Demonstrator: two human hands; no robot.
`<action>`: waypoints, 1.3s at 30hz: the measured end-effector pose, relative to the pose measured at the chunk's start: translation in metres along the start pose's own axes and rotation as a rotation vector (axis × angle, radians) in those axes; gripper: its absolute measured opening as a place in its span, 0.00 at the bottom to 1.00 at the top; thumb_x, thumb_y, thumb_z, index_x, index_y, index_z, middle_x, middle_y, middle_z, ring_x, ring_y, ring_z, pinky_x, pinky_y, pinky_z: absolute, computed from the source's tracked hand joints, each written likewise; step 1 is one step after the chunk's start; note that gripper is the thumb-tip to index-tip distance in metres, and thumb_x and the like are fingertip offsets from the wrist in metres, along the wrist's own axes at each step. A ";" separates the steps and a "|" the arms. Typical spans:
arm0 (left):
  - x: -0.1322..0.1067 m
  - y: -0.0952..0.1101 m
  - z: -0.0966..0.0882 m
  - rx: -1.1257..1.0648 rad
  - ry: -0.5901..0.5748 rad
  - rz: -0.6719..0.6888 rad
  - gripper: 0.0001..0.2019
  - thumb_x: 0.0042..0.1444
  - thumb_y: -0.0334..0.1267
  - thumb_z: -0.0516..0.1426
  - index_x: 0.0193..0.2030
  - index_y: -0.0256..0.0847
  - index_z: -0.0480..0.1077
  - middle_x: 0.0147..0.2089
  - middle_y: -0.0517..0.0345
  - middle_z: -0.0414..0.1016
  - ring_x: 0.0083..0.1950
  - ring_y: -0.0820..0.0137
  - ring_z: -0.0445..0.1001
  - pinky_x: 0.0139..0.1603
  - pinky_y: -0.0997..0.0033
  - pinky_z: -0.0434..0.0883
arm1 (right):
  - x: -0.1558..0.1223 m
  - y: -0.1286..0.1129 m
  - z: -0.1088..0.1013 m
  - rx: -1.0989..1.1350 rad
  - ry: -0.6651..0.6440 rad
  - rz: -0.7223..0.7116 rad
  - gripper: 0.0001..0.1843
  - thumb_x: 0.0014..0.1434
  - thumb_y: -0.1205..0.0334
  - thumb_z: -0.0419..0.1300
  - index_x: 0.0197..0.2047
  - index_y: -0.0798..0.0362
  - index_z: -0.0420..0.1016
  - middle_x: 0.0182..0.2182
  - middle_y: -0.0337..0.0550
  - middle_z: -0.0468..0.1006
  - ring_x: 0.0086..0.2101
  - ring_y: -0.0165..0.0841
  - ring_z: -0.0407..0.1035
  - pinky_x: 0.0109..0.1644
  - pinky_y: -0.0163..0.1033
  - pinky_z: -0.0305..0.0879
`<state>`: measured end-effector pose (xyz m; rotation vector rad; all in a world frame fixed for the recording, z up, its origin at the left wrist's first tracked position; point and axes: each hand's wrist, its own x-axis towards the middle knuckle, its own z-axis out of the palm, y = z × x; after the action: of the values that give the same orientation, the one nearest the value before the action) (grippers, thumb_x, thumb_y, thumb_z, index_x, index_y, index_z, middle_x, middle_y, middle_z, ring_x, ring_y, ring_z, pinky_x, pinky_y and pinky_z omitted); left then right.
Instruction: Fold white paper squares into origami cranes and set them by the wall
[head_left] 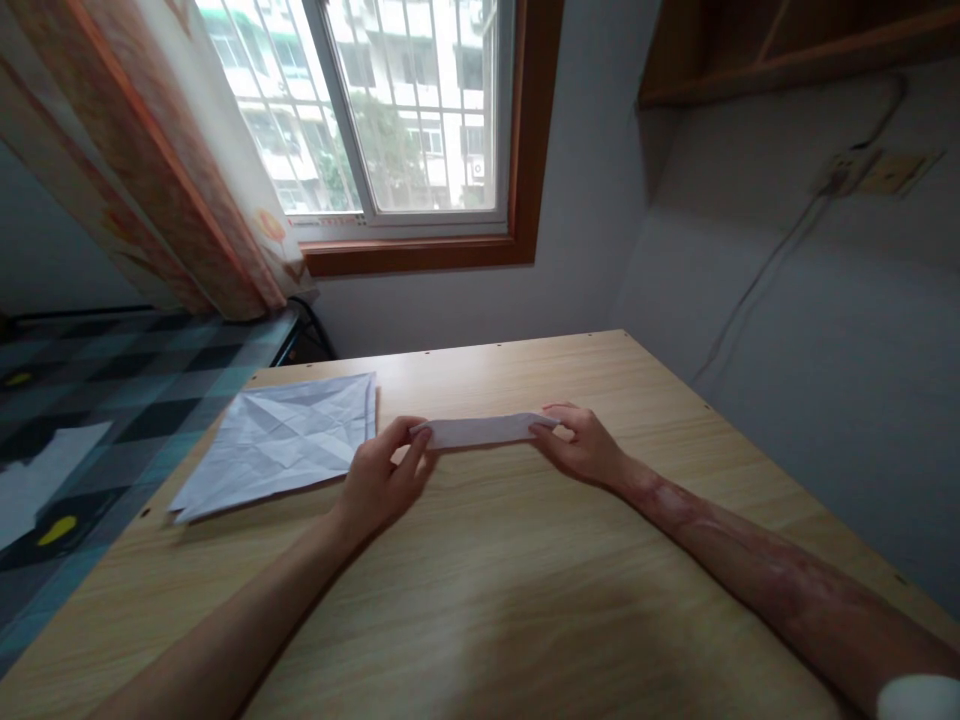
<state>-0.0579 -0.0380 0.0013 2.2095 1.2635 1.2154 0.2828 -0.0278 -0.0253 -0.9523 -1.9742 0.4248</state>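
Note:
A narrow white paper strip (480, 431) stretches level between my two hands, just over the wooden table. My left hand (386, 465) pinches its left end between thumb and fingers. The right end is gripped the same way by my right hand (583, 445). To the left of my left hand lies a stack of creased white paper sheets (300, 430), its top sheet marked by crossing folds. My left wrist is close to the stack's right edge. Whether the strip is one layer or folded over, I cannot tell.
The light wooden table (525, 580) reaches to the wall beneath a barred window (420, 110). At left is a bed with a checked cover (195, 355) and white paper (56, 475) on it. A curtain (150, 150) hangs above; a cable (757, 280) runs down the right wall.

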 end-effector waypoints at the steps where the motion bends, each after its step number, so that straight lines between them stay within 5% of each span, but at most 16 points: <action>1: 0.001 0.000 0.001 -0.061 0.016 -0.045 0.12 0.73 0.48 0.59 0.47 0.41 0.74 0.34 0.60 0.78 0.33 0.70 0.78 0.32 0.75 0.70 | 0.000 0.001 0.002 0.111 0.021 0.100 0.16 0.75 0.50 0.62 0.40 0.50 0.85 0.38 0.45 0.89 0.39 0.41 0.81 0.51 0.47 0.76; 4: 0.004 0.000 0.006 -0.222 0.044 -0.182 0.16 0.71 0.53 0.60 0.45 0.41 0.75 0.30 0.63 0.73 0.29 0.71 0.73 0.29 0.75 0.68 | -0.001 0.001 0.007 0.434 -0.019 0.354 0.19 0.70 0.43 0.66 0.45 0.52 0.85 0.38 0.45 0.88 0.34 0.40 0.80 0.35 0.40 0.73; 6: 0.004 -0.001 0.010 -0.255 0.045 -0.248 0.17 0.70 0.55 0.61 0.47 0.42 0.74 0.31 0.64 0.72 0.28 0.72 0.71 0.27 0.75 0.67 | 0.000 0.002 0.009 0.533 -0.077 0.418 0.20 0.68 0.43 0.67 0.48 0.53 0.84 0.37 0.44 0.87 0.33 0.40 0.79 0.34 0.38 0.71; 9: 0.002 -0.002 0.016 -0.143 0.048 -0.229 0.19 0.68 0.52 0.63 0.56 0.42 0.71 0.43 0.56 0.78 0.33 0.68 0.76 0.31 0.70 0.74 | 0.001 0.002 0.009 0.400 -0.091 0.391 0.17 0.67 0.48 0.67 0.46 0.54 0.84 0.37 0.43 0.86 0.36 0.39 0.78 0.37 0.38 0.70; 12: 0.000 0.004 0.016 0.133 0.078 -0.008 0.21 0.67 0.47 0.64 0.62 0.42 0.70 0.62 0.43 0.78 0.57 0.55 0.81 0.56 0.51 0.81 | 0.003 0.001 0.007 0.081 -0.067 0.307 0.12 0.66 0.54 0.66 0.36 0.53 0.81 0.32 0.41 0.82 0.34 0.37 0.73 0.36 0.38 0.63; 15: -0.003 0.014 0.014 0.276 -0.107 0.235 0.18 0.72 0.43 0.60 0.65 0.45 0.72 0.71 0.45 0.76 0.70 0.51 0.75 0.72 0.43 0.73 | 0.005 0.000 0.006 -0.124 -0.071 0.227 0.13 0.67 0.58 0.64 0.29 0.52 0.75 0.29 0.39 0.77 0.31 0.34 0.67 0.36 0.39 0.58; 20: -0.005 0.016 0.016 0.208 -0.496 0.432 0.22 0.77 0.37 0.52 0.74 0.51 0.70 0.75 0.51 0.75 0.72 0.57 0.76 0.73 0.50 0.74 | 0.005 0.000 0.007 -0.205 -0.067 0.171 0.14 0.67 0.58 0.67 0.30 0.51 0.73 0.30 0.40 0.76 0.33 0.36 0.67 0.40 0.40 0.61; 25: -0.005 0.008 0.018 0.218 -0.562 0.426 0.23 0.78 0.37 0.51 0.76 0.50 0.69 0.78 0.52 0.71 0.78 0.57 0.70 0.80 0.46 0.68 | 0.004 -0.007 0.004 -0.159 -0.077 0.017 0.06 0.72 0.62 0.63 0.45 0.52 0.83 0.49 0.52 0.85 0.50 0.43 0.76 0.59 0.48 0.71; 29: -0.005 0.010 0.016 0.219 -0.552 0.399 0.22 0.77 0.36 0.52 0.74 0.49 0.70 0.78 0.50 0.71 0.78 0.56 0.71 0.80 0.46 0.67 | 0.002 -0.016 0.004 -0.150 -0.222 -0.184 0.21 0.73 0.69 0.58 0.65 0.47 0.80 0.62 0.51 0.83 0.60 0.44 0.76 0.67 0.54 0.71; 33: -0.007 0.013 0.014 0.214 -0.540 0.360 0.23 0.76 0.36 0.53 0.75 0.47 0.70 0.77 0.46 0.71 0.75 0.55 0.73 0.76 0.48 0.72 | 0.000 -0.020 0.004 -0.206 -0.326 -0.292 0.27 0.71 0.69 0.60 0.71 0.47 0.76 0.66 0.51 0.81 0.65 0.46 0.74 0.71 0.57 0.70; 39: -0.010 0.007 0.015 0.290 -0.508 0.304 0.35 0.74 0.38 0.55 0.85 0.50 0.54 0.85 0.47 0.56 0.80 0.51 0.65 0.79 0.44 0.68 | -0.001 -0.024 -0.002 -0.222 -0.429 -0.324 0.32 0.71 0.57 0.65 0.75 0.50 0.72 0.70 0.53 0.77 0.67 0.48 0.73 0.74 0.57 0.68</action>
<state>-0.0446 -0.0480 -0.0080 2.7581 0.9641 0.5081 0.2736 -0.0440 -0.0107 -0.6914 -2.5583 0.2404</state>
